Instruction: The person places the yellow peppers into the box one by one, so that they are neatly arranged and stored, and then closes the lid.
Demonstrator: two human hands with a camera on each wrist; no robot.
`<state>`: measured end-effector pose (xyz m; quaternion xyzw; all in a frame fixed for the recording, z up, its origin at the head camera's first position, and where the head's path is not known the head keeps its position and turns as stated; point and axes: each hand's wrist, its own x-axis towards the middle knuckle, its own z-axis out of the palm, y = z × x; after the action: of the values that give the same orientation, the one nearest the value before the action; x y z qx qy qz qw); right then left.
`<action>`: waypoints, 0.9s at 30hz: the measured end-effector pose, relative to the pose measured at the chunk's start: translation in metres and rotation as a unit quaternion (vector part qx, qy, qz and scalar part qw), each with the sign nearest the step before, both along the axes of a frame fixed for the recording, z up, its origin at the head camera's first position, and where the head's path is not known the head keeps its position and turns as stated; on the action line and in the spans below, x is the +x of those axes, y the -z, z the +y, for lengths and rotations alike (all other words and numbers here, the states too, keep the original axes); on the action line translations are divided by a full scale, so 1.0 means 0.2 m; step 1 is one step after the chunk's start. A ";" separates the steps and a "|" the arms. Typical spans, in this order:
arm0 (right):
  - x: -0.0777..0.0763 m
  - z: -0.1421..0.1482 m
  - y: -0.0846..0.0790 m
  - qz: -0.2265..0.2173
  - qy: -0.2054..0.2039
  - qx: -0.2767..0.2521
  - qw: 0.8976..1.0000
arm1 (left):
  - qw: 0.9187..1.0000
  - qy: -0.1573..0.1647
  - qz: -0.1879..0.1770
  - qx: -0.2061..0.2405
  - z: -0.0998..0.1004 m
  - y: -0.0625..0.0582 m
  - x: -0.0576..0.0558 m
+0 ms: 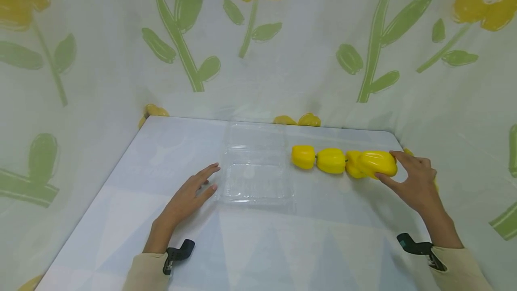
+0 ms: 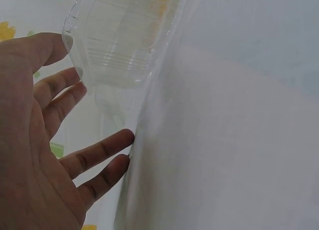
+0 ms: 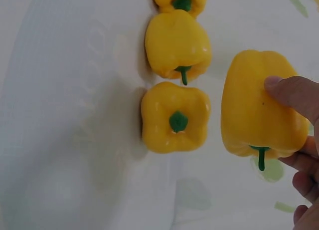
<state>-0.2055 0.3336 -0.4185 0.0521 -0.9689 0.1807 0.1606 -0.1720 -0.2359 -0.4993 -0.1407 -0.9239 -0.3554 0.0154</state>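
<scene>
My right hand (image 1: 418,183) grips a yellow bell pepper (image 1: 377,163) between thumb and fingers, raised above the table. In the right wrist view its green stem (image 3: 261,158) points down the frame. Three more yellow peppers lie in a row beside it: one stem-up pepper (image 3: 174,117), a middle pepper (image 1: 331,160) and a far-left pepper (image 1: 303,156). A clear plastic clamshell box (image 1: 258,181) lies with its lid (image 1: 256,134) folded back. At the box's left side is my left hand (image 1: 190,196), fingers spread and loosely bent; its thumb and fingertips come near or touch the clear edge.
A pale table (image 1: 161,147) with faint triangle patterns bears everything. Behind it and at both sides hangs a curtain (image 1: 299,48) printed with yellow flowers and green leaves. Dark camera mounts (image 1: 177,255) are strapped to both wrists.
</scene>
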 end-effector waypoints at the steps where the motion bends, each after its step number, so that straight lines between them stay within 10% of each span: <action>1: 0.00 0.00 0.00 0.002 -0.002 0.001 1.000 | 1.000 0.000 0.000 0.000 0.00 0.00 0.00; 27: -0.02 -0.16 -0.01 0.014 -0.054 -0.022 0.998 | 1.000 -0.005 -0.010 -0.003 0.01 -0.02 0.00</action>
<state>-0.2088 0.3016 -0.4161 0.1031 -0.9583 0.2093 0.1650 -0.1720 -0.2330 -0.4963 -0.1326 -0.9257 -0.3540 0.0076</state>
